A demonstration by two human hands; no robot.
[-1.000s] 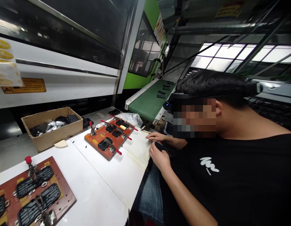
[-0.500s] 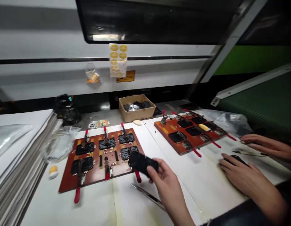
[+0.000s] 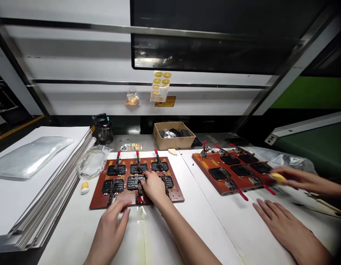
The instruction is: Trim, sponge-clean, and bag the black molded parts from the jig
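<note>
The right hand (image 3: 155,184) is resting over the front row of a red-brown board (image 3: 176,195) just left of the frame's centre. Its fingers are lying over the right end of a black part (image 3: 134,182), which is sitting in the middle of that row; whether they are pinching it or only touching it, I cannot tell. The left hand (image 3: 111,224) is hovering at the board's front edge, lower left of centre, holding nothing, its thumb and curved fingers standing apart.

The board is carrying 6 black parts in 2 rows of 3, and 3 red handles (image 3: 137,152) are standing upright along its back edge. A yellow-and-white applicator (image 3: 84,188) is lying on the desk (image 3: 65,224) to its left.

Toward the right, a second board (image 3: 214,183) is bearing 5 black parts. Beside it, another person's hand (image 3: 305,179) is holding a yellow pad (image 3: 278,179), while that person's other hand (image 3: 287,225) is lying spread at lower right. A cardboard box (image 3: 176,142) is standing behind, between the 2 boards.
</note>
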